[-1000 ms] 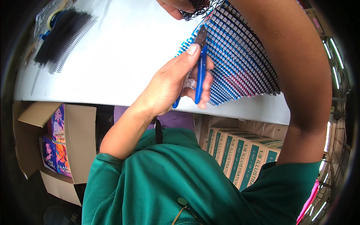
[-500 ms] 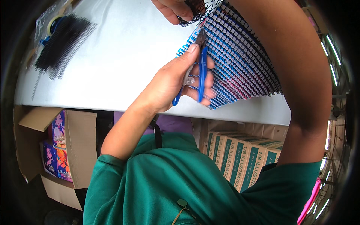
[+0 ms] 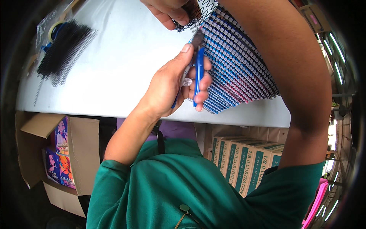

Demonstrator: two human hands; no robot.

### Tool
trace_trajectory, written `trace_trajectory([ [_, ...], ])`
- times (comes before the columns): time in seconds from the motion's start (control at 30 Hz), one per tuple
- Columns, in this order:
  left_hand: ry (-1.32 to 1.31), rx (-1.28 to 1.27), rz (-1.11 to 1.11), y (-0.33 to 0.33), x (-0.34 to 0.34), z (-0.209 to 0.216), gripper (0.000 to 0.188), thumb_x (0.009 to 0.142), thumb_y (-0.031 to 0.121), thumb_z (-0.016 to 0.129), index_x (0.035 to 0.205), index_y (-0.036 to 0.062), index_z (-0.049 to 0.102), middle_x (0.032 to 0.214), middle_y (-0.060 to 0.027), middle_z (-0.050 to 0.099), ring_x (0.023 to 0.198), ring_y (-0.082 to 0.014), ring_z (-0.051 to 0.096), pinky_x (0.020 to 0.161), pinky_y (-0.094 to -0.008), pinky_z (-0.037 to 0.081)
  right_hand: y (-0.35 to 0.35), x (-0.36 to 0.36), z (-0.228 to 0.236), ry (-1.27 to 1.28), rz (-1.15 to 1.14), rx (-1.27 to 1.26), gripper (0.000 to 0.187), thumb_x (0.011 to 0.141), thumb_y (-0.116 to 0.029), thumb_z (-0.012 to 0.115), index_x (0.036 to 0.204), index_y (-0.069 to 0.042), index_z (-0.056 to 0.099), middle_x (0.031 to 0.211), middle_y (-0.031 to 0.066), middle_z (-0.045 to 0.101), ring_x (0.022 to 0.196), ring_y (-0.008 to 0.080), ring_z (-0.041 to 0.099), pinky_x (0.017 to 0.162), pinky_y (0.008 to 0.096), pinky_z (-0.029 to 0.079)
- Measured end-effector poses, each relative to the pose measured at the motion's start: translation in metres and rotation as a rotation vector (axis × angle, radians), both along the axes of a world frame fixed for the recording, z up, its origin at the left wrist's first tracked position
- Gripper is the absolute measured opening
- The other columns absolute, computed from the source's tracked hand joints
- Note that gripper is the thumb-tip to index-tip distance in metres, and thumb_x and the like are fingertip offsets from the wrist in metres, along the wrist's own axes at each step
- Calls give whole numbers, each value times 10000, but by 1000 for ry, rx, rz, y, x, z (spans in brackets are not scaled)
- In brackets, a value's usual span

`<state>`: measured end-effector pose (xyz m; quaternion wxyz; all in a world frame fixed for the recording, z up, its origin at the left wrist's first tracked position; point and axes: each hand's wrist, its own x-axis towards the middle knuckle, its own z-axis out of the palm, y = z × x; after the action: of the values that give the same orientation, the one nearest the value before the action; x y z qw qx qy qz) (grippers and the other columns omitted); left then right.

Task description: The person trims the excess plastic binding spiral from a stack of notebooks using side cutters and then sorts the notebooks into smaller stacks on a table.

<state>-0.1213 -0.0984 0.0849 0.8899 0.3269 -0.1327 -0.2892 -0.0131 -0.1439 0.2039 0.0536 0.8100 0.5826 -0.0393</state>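
A pair of blue-handled cutters [image 3: 199,72] is held in the left hand [image 3: 167,86], the fingers curled around the spread handles and the thumb laid along one side. The dark cutter tips are pointed away, beside the left edge of a fanned bundle [image 3: 240,65] of black coils patterned in blue, white and pink, which lies on the right of the white tabletop [image 3: 114,68]. At the far edge, a piece of black coiled wire [image 3: 192,17] is gripped between the closed fingers of the right hand [image 3: 167,10], which is partly cut off from view. At the far left, a heap of loose black coils [image 3: 63,49] is seen beside a tape roll [image 3: 55,31]. Below the near edge, an open cardboard box [image 3: 84,152] is placed at left, and a row of green-banded boxes [image 3: 248,162] at right.
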Motion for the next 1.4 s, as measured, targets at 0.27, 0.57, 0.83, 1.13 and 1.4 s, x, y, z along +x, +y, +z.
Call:
trace_trajectory([
  [0.27,-104,-46,-98,1,2,-11,669,949,534,181,1217,-28,426,1035,-216,598,999,-386,603,820,-492,522,2,-5,0,-29,17,15,167,685,-40,650,850,-42,668,941,99,622,804,220,606,651,314,486],
  [0.57,-617,1108,613,-6,-5,5,422,929,374,479,1008,-38,526,752,-94,592,621,-190,566,585,-314,432,-8,-29,9,-79,103,230,156,679,-38,649,833,-35,669,938,102,618,802,222,604,646,311,486],
  [0.83,21,-115,16,27,-13,-20,450,956,377,394,1126,-23,509,954,-147,612,827,-248,653,671,-364,564,-83,-106,-38,344,-45,820,149,674,3,661,817,-27,688,955,127,614,819,209,615,644,302,499],
  [1.13,-31,-302,-242,10,-1,-44,575,944,479,287,1208,-12,430,966,-178,564,895,-325,611,765,-451,511,-243,-216,-93,514,-509,1649,133,704,23,701,833,5,674,1084,208,551,926,328,613,813,407,524],
  [1.4,83,-82,-116,5,-10,-56,474,882,393,420,1203,47,459,925,-126,517,857,-278,548,740,-445,482,-367,-119,-154,92,-1201,1979,325,798,26,634,1110,90,568,1035,172,578,901,216,599,841,343,534],
])
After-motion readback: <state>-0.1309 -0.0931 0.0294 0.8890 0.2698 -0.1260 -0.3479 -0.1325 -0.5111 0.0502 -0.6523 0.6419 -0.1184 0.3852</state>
